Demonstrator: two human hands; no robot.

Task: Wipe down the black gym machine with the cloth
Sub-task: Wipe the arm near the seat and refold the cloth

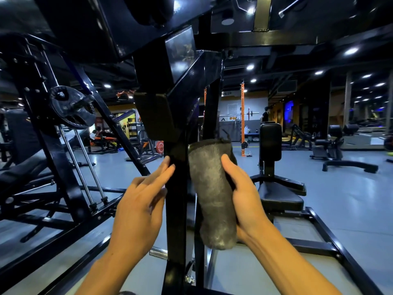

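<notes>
We see the black gym machine [176,188] filling the middle of the view, its upright post running from the angled frame overhead down past the bottom edge, where its foot is cut off. Our left hand [140,201] lies against the left face of that post with the fingers [163,169] straight and close together, tips touching the metal; it holds nothing. Our right hand [240,188] grips the cloth [212,194], a dark grey piece folded or rolled into a long pad, thumb on the near side and the other fingers hidden behind the fabric. The cloth stands just to the right of the post, close to a second black upright behind it, but we cannot tell whether it actually touches either one, since its far side is out of sight. Frayed threads show at its top edge. The upper parts of the machine are dark and glossy, and their shapes are hard to make out against the ceiling lights. To the left a weight plate [72,107] sits on a slanted frame, partly in shadow. To the right, beyond our right hand, a padded black seat [278,199] stands on the grey floor [340,199]. A distant person [265,114] is too small to describe.
</notes>
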